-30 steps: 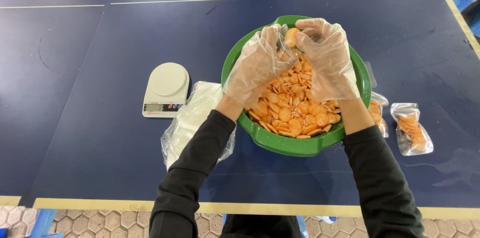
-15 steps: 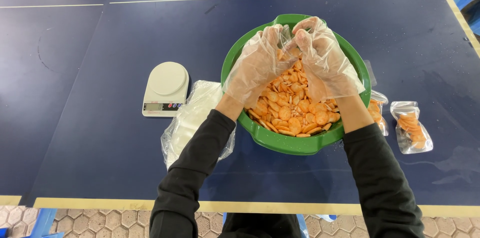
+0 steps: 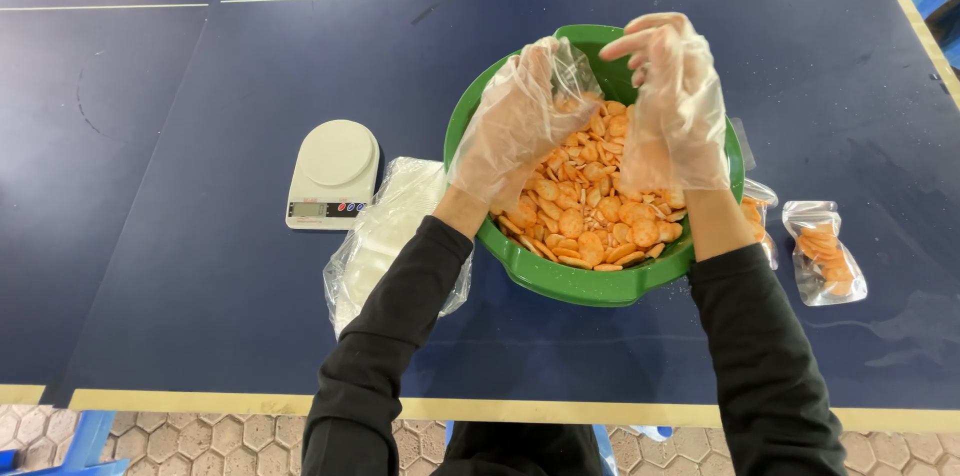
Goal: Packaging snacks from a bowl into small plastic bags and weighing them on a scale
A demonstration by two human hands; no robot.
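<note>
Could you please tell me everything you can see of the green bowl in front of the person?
The green bowl is round and deep, and looks like moulded plastic with a thick rolled rim. It stands upright on the dark blue table, near its front edge, and is filled with round orange crackers. The gloved left hand and right hand are raised over its far half. A pile of clear bags lies against its left side; a filled pouch lies at its right.

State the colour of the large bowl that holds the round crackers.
The bowl is green, filled with orange crackers; the head view shows it clearly.
</note>
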